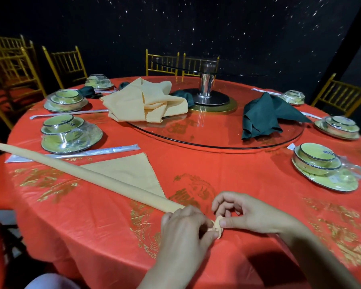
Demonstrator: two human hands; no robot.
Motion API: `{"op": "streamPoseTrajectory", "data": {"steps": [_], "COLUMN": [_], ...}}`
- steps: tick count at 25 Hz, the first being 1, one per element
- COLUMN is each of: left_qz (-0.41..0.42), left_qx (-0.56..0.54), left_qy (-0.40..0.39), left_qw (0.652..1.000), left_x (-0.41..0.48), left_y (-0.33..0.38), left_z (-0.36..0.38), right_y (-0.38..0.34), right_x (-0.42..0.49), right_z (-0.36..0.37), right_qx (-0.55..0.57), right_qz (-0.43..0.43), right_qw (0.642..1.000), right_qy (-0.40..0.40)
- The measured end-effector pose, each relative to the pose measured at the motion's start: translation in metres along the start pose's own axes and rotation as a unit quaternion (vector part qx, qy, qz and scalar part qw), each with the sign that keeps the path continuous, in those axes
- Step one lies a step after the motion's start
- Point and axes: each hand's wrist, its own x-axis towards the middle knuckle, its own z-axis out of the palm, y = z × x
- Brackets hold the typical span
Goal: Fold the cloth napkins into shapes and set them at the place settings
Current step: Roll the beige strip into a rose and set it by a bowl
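Left grip (pixel 183 228) and right grip (pixel 248 213) pinch the rolled napkin (pixel 88 174)
Its curled tip sits pinched between both grips by the near edge of the tabletop (pixel 238 174); the roll runs diagonally away to the left edge.

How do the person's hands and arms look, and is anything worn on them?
Both the left hand and the right hand are bare: no gloves, rings or watch show. The forearms are bare too; no sleeve is in view.
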Motion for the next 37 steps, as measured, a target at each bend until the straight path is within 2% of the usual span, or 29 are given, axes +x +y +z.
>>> {"op": "streamPoseTrajectory", "data": {"steps": [4,12,16,19,22,25,28,33,37], "left_qz": [0.011,0.002,-0.007,0.007,0.006,-0.014,0.012,0.008,0.011], "left_qx": [-0.022,0.064,0.061,0.048,0.01,-0.047,-0.038,0.03,0.05], "left_qy": [0.008,0.056,0.036,0.012,0.009,-0.025,0.008,0.054,0.083], "left_qw": [1.0,0.996,0.997,0.999,1.0,0.999,0.999,0.998,0.995], "left_x": [-0.002,-0.001,-0.003,-0.01,-0.01,-0.006,-0.007,-0.008,-0.007], "left_y": [-0.006,-0.013,-0.01,-0.007,-0.01,-0.017,-0.019,-0.02,-0.023], "left_z": [-0.005,-0.008,-0.009,-0.004,-0.008,-0.018,-0.018,-0.015,-0.013], "right_y": [-0.001,0.003,-0.002,-0.01,-0.016,-0.019,-0.018,-0.016,-0.011], "right_x": [0.009,0.007,0.009,0.006,0.008,0.019,0.031,0.022,0.01], "right_z": [0.003,0.001,0.003,0.003,0.007,0.014,0.019,0.013,0.007], "right_qx": [-0.003,-0.078,-0.079,-0.069,-0.032,-0.063,-0.074,-0.068,-0.129], "right_qz": [-0.005,-0.018,-0.032,-0.028,-0.004,-0.009,-0.004,-0.01,-0.007], "right_qw": [1.0,0.997,0.996,0.997,0.999,0.998,0.997,0.998,0.991], "right_qy": [0.008,-0.003,0.012,-0.016,-0.007,0.003,-0.001,0.002,-0.028]}}
